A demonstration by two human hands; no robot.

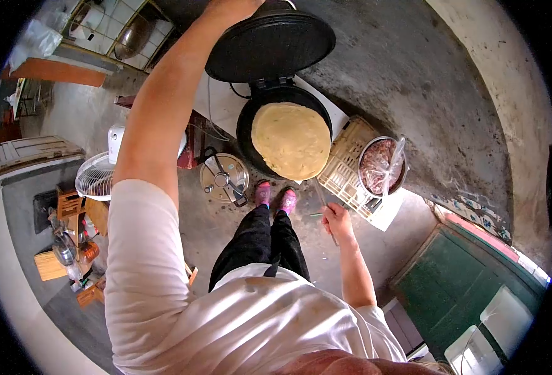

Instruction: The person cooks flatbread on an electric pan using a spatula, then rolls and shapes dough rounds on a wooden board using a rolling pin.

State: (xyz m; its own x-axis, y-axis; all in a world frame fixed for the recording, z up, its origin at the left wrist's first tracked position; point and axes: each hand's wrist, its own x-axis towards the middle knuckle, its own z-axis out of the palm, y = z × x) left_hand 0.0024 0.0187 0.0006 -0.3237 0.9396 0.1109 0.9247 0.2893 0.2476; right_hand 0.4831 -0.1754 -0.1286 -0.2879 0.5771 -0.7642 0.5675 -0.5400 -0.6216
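Observation:
A round, pale flatbread (291, 140) with green flecks lies in the black lower pan (246, 134) of an electric griddle, overlapping its front rim. The griddle's black lid (270, 47) stands raised on its hinge. My left hand (237, 6) is at the top edge of the view, by the lid; its fingers are cut off, so its grip cannot be made out. Below and right of the pan, my right hand (336, 220) is closed around a thin, long utensil (321, 194), whose upper end points toward the flatbread's lower edge.
A cream plastic crate (345, 165) stands right of the griddle, beside a metal bowl (365, 145) of reddish minced filling with a plastic bag. A lidded pressure cooker (232, 172) is on the floor. A white fan (95, 177) stands left, a green door (445, 275) lower right.

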